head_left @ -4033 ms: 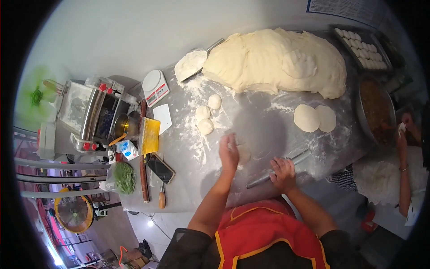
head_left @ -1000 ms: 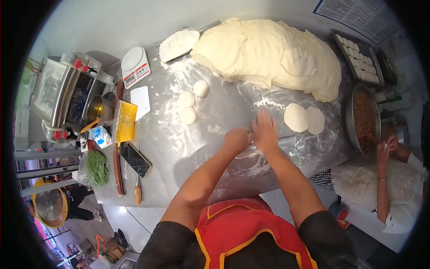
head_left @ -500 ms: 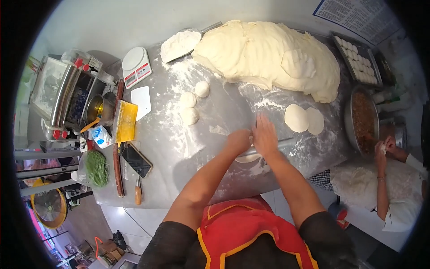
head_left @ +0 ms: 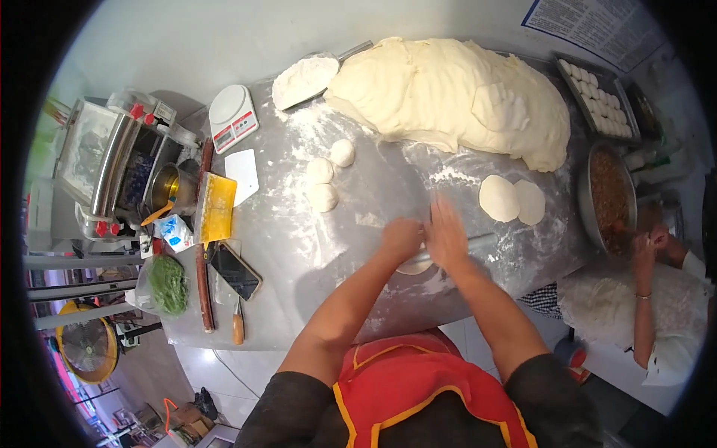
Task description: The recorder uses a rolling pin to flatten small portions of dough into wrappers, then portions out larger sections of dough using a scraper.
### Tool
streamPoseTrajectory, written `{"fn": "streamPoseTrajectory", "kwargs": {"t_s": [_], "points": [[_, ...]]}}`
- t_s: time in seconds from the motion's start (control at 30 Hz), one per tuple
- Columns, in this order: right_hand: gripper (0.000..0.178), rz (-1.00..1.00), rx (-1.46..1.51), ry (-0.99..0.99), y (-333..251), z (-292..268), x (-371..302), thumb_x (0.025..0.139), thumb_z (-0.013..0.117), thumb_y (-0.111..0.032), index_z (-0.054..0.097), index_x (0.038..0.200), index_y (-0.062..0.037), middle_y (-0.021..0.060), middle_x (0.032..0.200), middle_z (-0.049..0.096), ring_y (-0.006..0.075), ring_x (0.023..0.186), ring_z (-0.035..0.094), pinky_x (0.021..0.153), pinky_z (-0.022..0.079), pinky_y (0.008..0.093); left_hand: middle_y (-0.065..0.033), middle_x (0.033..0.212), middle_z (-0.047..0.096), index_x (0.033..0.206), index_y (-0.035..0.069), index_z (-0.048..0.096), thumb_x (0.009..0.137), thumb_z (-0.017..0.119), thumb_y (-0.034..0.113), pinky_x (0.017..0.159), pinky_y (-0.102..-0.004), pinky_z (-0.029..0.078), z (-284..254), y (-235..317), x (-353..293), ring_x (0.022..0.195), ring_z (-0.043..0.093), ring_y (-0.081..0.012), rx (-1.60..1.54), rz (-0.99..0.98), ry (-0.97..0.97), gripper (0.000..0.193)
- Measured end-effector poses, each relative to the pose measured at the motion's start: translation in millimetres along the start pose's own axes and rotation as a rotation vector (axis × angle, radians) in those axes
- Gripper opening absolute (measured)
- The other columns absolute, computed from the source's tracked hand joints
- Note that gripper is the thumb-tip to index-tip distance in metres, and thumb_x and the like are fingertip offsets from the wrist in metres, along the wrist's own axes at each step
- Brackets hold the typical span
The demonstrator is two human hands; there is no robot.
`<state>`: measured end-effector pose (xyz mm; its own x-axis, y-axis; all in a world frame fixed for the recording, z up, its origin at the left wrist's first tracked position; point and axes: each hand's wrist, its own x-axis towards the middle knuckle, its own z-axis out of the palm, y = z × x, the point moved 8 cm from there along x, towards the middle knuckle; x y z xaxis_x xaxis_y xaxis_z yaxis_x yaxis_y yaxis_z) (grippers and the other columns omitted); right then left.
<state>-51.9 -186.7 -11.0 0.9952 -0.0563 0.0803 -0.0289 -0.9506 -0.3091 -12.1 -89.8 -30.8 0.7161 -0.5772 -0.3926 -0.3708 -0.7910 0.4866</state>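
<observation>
My right hand [head_left: 448,237] lies flat, fingers stretched out and pointing away from me, on a slim grey rolling pin [head_left: 482,240] that sticks out to its right. Close beside it, my left hand [head_left: 402,240] is closed; what its fingers hold, if anything, is hidden. Just below both hands shows the edge of a thin piece of dough [head_left: 415,266] on the floured table [head_left: 343,299]. Two flat dough rounds [head_left: 499,198] overlap to the right. Three small dough balls [head_left: 323,198] sit to the left.
A huge dough mass [head_left: 448,97] covers the back, beside a flour scoop [head_left: 306,81]. Scale [head_left: 232,117], yellow scraper [head_left: 215,209], phone [head_left: 235,270] and knife [head_left: 238,327] lie left. A filling bowl [head_left: 609,198] and tray [head_left: 597,101] stand right, near a co-worker's hands [head_left: 651,243].
The whole view has shifted slightly. My hands stay together over the dough, and less of its left part shows. The co-worker's hands have moved a little.
</observation>
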Motion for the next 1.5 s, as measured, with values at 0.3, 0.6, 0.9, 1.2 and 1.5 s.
{"fn": "streamPoseTrajectory", "kwargs": {"t_s": [0.3,0.6,0.9,1.2,1.5], "points": [[0.058,-0.054,-0.020,0.082,-4.8,-10.7,-17.5,0.089,0.056,-0.028,0.042,0.136,0.0038,0.0229,0.140,0.044,0.0355,0.135,0.035,0.113,0.024,0.0502,-0.0166,0.102,0.067,0.114,0.014,0.066,0.085,0.061,0.031,0.082,-0.0449,0.050,24.5,-44.1,-29.3,0.097,0.062,-0.0370,-0.294,-0.148,0.047,0.034],[0.060,-0.110,0.004,-0.114,-5.0,-8.0,-100.2,0.088,0.058,-0.027,0.042,0.136,0.0047,0.0240,0.140,0.043,0.0349,0.134,0.037,0.112,0.027,0.0497,-0.0159,0.102,0.068,0.113,0.015,0.065,0.085,0.062,0.034,0.082,-0.0449,0.050,-6.6,-43.9,-36.4,0.097,0.063,-0.0369,-0.238,-0.240,0.122,0.034],[0.059,0.010,0.014,0.064,-1.2,7.3,40.9,0.087,0.058,-0.028,0.044,0.135,0.0036,0.0247,0.142,0.040,0.0380,0.134,0.036,0.112,0.026,0.0483,-0.0174,0.103,0.067,0.109,0.005,0.064,0.084,0.060,0.032,0.082,-0.0467,0.050,-9.3,-5.5,-2.9,0.096,0.064,-0.0359,-0.144,-0.134,-0.009,0.037],[0.063,-0.182,0.009,0.008,-12.3,-9.1,-84.9,0.085,0.060,-0.027,0.041,0.136,0.0049,0.0233,0.144,0.037,0.0364,0.135,0.034,0.111,0.027,0.0497,-0.0167,0.102,0.067,0.108,0.006,0.064,0.088,0.057,0.037,0.082,-0.0465,0.049,14.4,-71.8,-59.1,0.094,0.063,-0.0387,-0.443,-0.083,0.339,0.038],[0.059,-0.068,0.101,-0.006,-15.5,-1.0,-6.2,0.087,0.057,-0.028,0.044,0.135,0.0046,0.0229,0.140,0.042,0.0357,0.135,0.034,0.111,0.026,0.0492,-0.0205,0.102,0.066,0.103,0.007,0.065,0.086,0.056,0.030,0.083,-0.0466,0.049,-26.1,-27.1,-15.3,0.095,0.063,-0.0366,-0.145,-0.116,-0.009,0.030]]}}
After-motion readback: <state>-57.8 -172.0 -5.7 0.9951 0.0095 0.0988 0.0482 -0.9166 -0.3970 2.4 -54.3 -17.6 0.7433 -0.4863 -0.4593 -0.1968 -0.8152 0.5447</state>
